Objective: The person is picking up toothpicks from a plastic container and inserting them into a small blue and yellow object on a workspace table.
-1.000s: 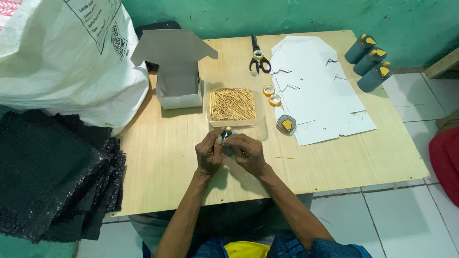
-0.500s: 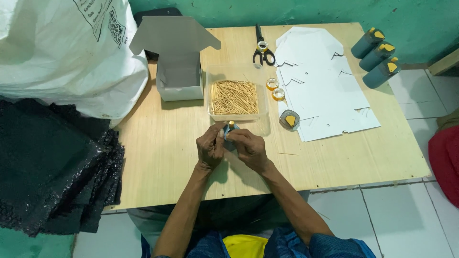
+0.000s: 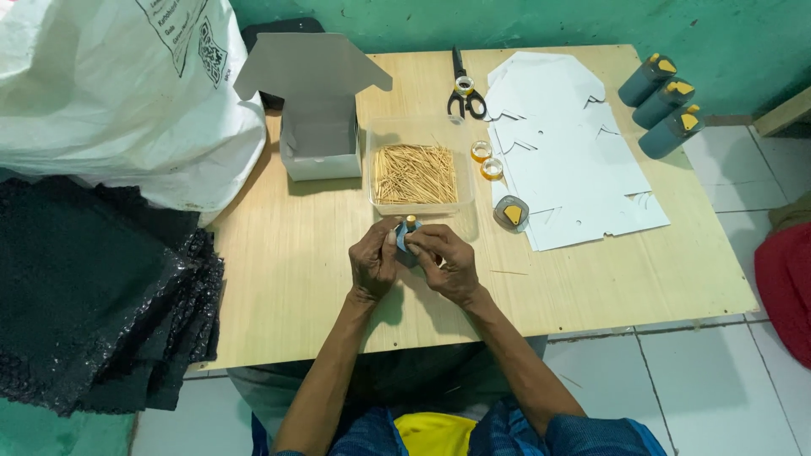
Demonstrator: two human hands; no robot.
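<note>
My left hand (image 3: 372, 260) and my right hand (image 3: 441, 257) meet over the middle of the wooden table (image 3: 287, 279), both closed around a small grey-blue container (image 3: 405, 236) with a yellow cap part showing on top. Just beyond the hands stands a clear tray (image 3: 378, 203) full of thin wooden sticks (image 3: 414, 173). A similar grey container with a yellow cap (image 3: 510, 213) stands to the right of the tray.
An open grey cardboard box (image 3: 316, 139) sits behind left. Scissors (image 3: 464, 89), two small tape rolls (image 3: 486, 160) and flat white card cut-outs (image 3: 566, 152) lie at the back right; three more grey containers (image 3: 667, 105) at the far right. A white sack (image 3: 110, 93) and black bubble sheets (image 3: 84, 295) lie left.
The hands stay together on the small container, with only small finger shifts. The camera view has moved slightly, so the table sits a little lower in the picture.
</note>
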